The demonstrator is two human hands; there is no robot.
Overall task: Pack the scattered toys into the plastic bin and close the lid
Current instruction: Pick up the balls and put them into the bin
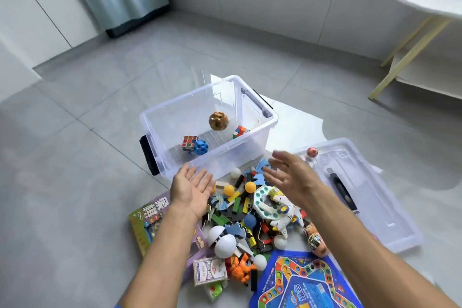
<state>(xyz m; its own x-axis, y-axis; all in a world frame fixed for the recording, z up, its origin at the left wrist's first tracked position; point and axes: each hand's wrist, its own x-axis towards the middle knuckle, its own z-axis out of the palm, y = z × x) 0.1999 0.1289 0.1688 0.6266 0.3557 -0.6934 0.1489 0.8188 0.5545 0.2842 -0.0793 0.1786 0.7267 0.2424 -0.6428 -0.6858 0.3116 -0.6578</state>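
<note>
Bin [260, 130] just beyond both open hands

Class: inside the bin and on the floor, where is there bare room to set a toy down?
Bin: far-left floor behind the cube and blue ball is bare. Grey tiles left of the bin are free. Crowded: the toy pile between both hands.

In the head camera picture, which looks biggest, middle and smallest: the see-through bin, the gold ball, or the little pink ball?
Largest to smallest as they look:
1. The plastic bin, by far.
2. The gold ball, over the bin's inside.
3. The pink ball, by the lid.
The gold ball only looks somewhat bigger, and nearness to the camera may differ, so that order is unsure.
</note>
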